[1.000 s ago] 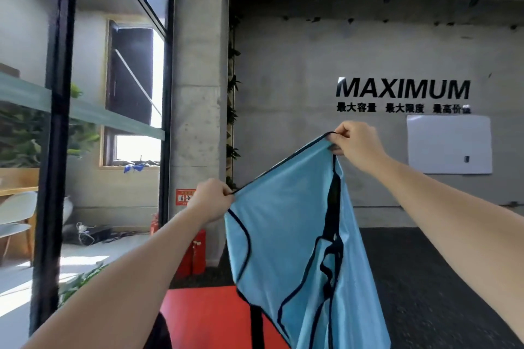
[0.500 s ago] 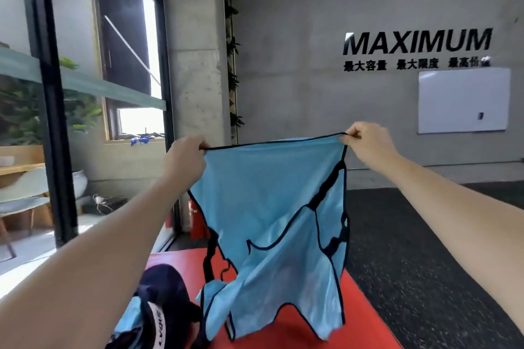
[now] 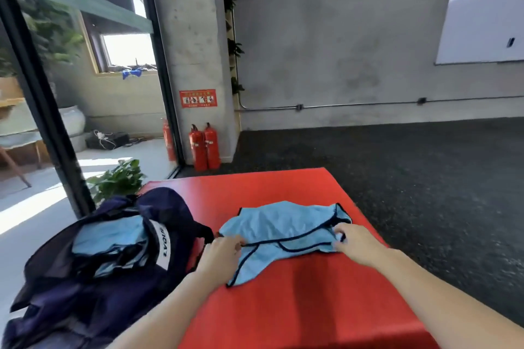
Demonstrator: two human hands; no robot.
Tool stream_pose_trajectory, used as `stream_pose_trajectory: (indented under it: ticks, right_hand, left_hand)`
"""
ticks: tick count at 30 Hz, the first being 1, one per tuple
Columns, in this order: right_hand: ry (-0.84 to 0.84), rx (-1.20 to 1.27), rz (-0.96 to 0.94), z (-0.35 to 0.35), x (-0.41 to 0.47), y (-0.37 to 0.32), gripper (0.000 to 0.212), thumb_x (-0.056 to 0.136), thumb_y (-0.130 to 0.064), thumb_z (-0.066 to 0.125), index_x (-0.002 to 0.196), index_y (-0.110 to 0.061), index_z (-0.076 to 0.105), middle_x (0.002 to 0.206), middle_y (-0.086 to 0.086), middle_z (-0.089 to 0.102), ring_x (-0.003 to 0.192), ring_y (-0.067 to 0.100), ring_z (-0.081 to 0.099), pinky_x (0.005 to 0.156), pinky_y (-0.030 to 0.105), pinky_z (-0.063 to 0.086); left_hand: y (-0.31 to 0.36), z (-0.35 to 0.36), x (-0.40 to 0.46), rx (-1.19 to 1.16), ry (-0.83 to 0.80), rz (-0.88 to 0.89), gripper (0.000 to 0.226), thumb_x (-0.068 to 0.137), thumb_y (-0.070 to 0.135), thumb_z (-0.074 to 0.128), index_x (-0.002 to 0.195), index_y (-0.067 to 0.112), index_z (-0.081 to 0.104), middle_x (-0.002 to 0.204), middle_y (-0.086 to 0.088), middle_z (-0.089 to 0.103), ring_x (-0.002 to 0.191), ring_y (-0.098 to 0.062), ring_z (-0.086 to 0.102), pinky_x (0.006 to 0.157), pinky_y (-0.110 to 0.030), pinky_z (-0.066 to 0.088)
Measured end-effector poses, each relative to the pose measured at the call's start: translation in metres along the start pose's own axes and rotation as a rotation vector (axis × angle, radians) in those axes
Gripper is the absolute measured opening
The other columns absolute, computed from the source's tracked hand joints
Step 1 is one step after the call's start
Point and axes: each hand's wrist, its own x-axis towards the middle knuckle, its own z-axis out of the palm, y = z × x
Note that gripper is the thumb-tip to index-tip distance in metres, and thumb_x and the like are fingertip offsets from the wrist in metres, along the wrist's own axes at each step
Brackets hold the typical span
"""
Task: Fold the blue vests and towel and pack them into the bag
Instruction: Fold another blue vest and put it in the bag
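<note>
A light blue vest [image 3: 283, 231] with dark trim lies crumpled and folded over on the red mat [image 3: 297, 306]. My left hand [image 3: 222, 253] pinches its near left edge. My right hand [image 3: 354, 241] grips its right edge near the black trim. To the left, a dark navy bag [image 3: 93, 286] lies open on the mat's corner, with blue fabric [image 3: 110, 238] showing inside its mouth. No towel can be told apart from the vests.
Two red fire extinguishers [image 3: 204, 147] stand by a concrete pillar [image 3: 192, 51] beyond the mat. A potted plant [image 3: 119, 178] sits by the black glass-door frame [image 3: 42, 99] at left. Dark rubber floor [image 3: 425, 167] spreads to the right.
The vest was held up stretched in the air between both hands; now both hands have come down and it lies folded over on the red mat. The view has tilted downward.
</note>
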Motion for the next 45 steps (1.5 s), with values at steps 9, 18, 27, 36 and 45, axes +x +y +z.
stream_pose_trajectory:
  ticks: [9,18,27,36,45]
  right_hand:
    - [0.087,0.166,-0.135,0.093,0.027,-0.034,0.017,0.097,-0.029,0.061,0.107,-0.02,0.071,0.105,-0.007,0.069,0.104,0.011,0.062,0.087,0.026,0.048]
    - [0.093,0.062,-0.162,0.122,0.075,-0.049,0.026,0.093,-0.045,0.062,0.105,-0.022,0.07,0.102,-0.003,0.065,0.099,0.017,0.06,0.08,0.035,0.051]
    - [0.091,-0.063,-0.138,0.128,0.084,-0.05,0.021,0.096,-0.04,0.058,0.108,-0.027,0.071,0.107,-0.004,0.063,0.104,0.019,0.06,0.079,0.036,0.05]
    - [0.088,0.095,-0.142,0.099,0.066,-0.029,0.007,0.097,-0.033,0.057,0.093,-0.033,0.062,0.095,-0.015,0.064,0.091,0.01,0.06,0.075,0.034,0.046]
    - [0.24,0.381,-0.098,0.061,0.01,0.01,0.017,0.086,-0.022,0.078,0.092,-0.031,0.065,0.086,-0.011,0.068,0.077,0.0,0.062,0.071,0.014,0.044]
  left_hand:
    - [-0.002,0.059,-0.002,-0.103,0.018,-0.035,0.036,0.092,0.029,0.058,0.127,0.025,0.065,0.123,0.008,0.065,0.119,-0.014,0.057,0.101,-0.035,0.045]
    - [-0.001,0.07,0.038,-0.266,-0.019,-0.187,0.037,0.092,0.027,0.066,0.129,0.023,0.061,0.104,0.01,0.063,0.09,-0.007,0.061,0.072,-0.017,0.049]
    - [-0.007,0.069,0.049,-0.347,-0.115,-0.248,0.044,0.084,0.017,0.076,0.125,0.022,0.062,0.101,0.006,0.065,0.087,-0.011,0.065,0.08,-0.029,0.058]
    - [-0.017,0.051,0.029,-0.348,-0.003,-0.202,0.034,0.087,0.013,0.071,0.119,0.024,0.067,0.088,0.007,0.065,0.077,-0.001,0.059,0.062,-0.006,0.04]
    - [-0.022,0.03,-0.007,-0.496,0.159,-0.09,0.025,0.089,0.012,0.072,0.104,0.032,0.071,0.087,0.013,0.067,0.08,0.007,0.061,0.072,-0.006,0.045]
